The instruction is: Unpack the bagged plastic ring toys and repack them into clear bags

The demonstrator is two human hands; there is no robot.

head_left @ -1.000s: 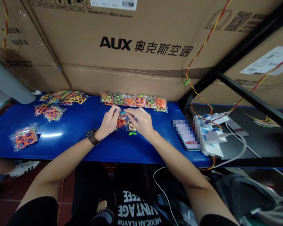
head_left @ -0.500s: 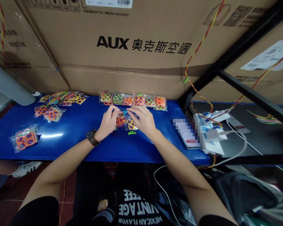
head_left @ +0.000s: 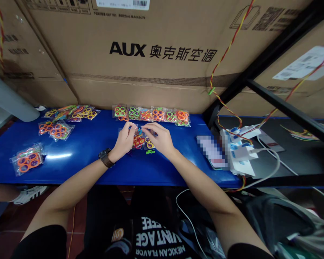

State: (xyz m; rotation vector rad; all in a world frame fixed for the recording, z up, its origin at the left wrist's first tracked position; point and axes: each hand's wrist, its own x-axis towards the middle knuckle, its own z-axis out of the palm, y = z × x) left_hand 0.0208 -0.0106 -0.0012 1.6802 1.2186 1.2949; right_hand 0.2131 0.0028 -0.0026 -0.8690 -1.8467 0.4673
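Small blue piece (head_left: 140, 131), at the fingertips

Right hand (head_left: 160, 139): fingertips nearly meeting, apparently pinching the piece. Left hand (head_left: 125, 139): fingertips bunching just beside it; whether they are gripping, cannot tell. Piece: sitting between both hands, red packet (head_left: 138, 142) showing below. Handling, as judged: light pinching is suiting so small a part; hard squeezing is risking a slip.

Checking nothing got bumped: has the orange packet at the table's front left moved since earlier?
No; the orange packet shows no shift either way against the front edge of the blue table.
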